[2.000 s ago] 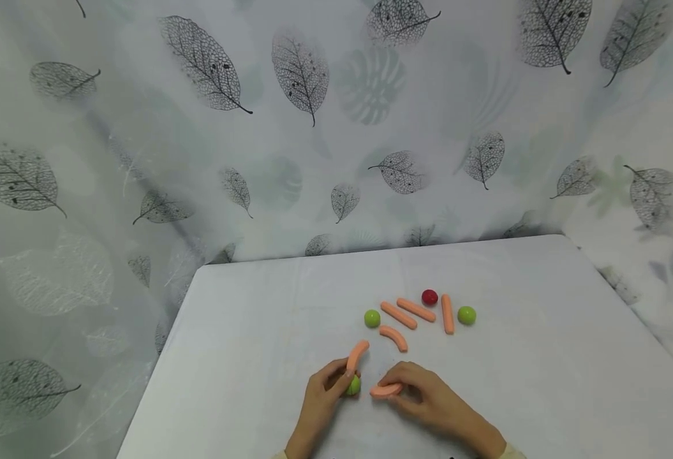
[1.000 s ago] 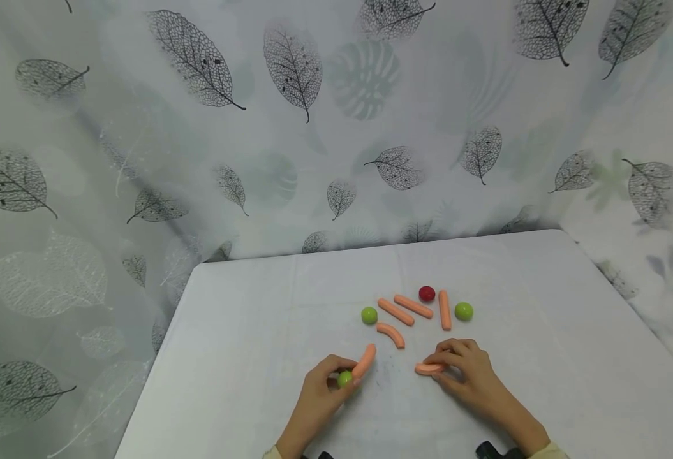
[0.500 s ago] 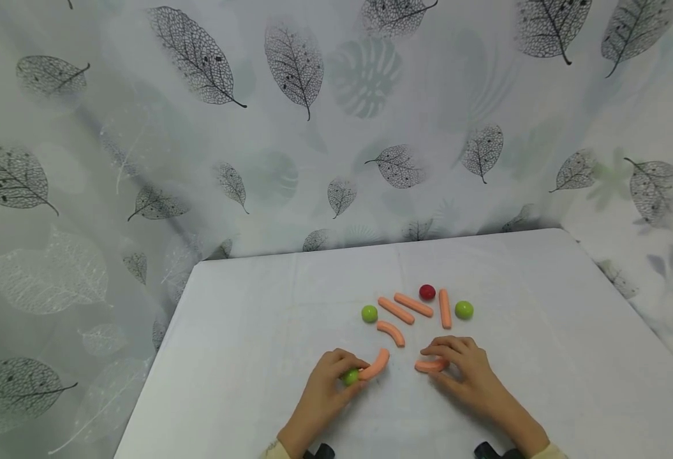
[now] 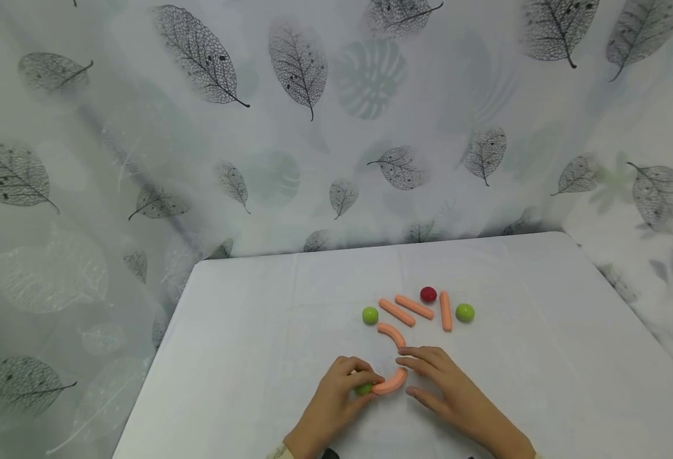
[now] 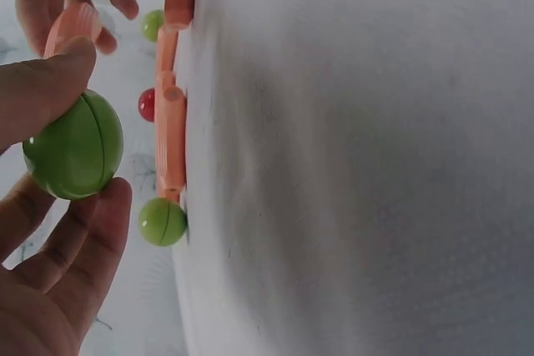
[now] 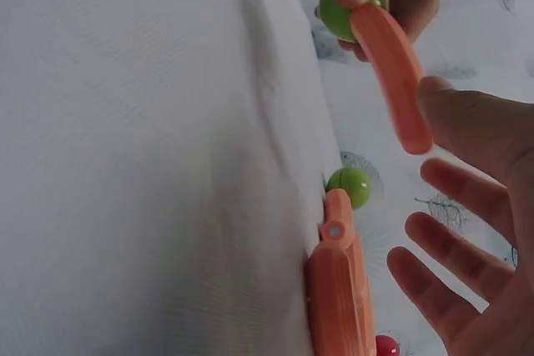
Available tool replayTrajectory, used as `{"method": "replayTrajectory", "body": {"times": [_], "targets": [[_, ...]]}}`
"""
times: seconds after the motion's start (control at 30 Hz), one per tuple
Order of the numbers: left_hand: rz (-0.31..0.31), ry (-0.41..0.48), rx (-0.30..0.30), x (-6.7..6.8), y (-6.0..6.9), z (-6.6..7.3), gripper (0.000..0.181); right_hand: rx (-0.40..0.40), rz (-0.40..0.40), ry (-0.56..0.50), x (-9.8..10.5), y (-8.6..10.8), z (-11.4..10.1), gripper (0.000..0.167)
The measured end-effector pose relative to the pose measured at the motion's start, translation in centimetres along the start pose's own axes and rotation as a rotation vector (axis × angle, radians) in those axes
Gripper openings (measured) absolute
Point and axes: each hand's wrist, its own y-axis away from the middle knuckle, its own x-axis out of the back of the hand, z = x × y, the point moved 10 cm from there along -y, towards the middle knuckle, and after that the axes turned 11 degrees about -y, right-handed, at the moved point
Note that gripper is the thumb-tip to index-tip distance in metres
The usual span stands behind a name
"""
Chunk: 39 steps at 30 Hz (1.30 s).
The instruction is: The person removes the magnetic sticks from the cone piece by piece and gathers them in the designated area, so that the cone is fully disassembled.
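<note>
My left hand [image 4: 339, 396] pinches a glossy green ball [image 5: 75, 147] with a seam around it. A curved orange stick [image 4: 391, 382] extends from that ball toward the right, its end against the ball. My right hand [image 4: 448, 395] is by the stick's far end, fingers spread and relaxed. In the right wrist view its thumb [image 6: 467, 118] overlaps the stick; whether it touches I cannot tell. Another orange stick [image 6: 338, 302] lies on the table low in that view, one end near the camera.
Beyond my hands lie another curved orange stick [image 4: 392, 333], straight orange sticks [image 4: 397, 312], two green balls [image 4: 370, 315] [image 4: 465, 312] and a red ball [image 4: 428, 294]. The white-covered table [image 4: 267, 331] ends at a leaf-printed curtain [image 4: 336, 127].
The curved stick my right hand held is out of its fingers, which have spread and moved left. My left hand has moved right with the ball and its stick, which has turned toward the right.
</note>
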Motion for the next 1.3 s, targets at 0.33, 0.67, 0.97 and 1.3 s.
{"method": "replayTrajectory", "body": {"times": [0.33,0.67,0.97,1.3], "targets": [[-0.033,0.014,0.01,-0.7,-0.6,0.3,0.025,0.0,-0.019,-0.051,-1.0,-0.1,-0.3,0.048],[-0.034,-0.018,0.035,-0.9,-0.6,0.1,0.027,0.025,0.006,-0.089,-0.6,-0.3,-0.7,0.045],[-0.033,0.003,0.052,-0.9,-0.7,-0.3,0.033,-0.005,0.052,-0.037,0.1,0.4,0.2,0.049],[-0.065,-0.02,0.2,-1.1,-1.3,-3.2,0.03,-0.14,0.164,0.121,4.4,1.6,2.9,0.051]]}}
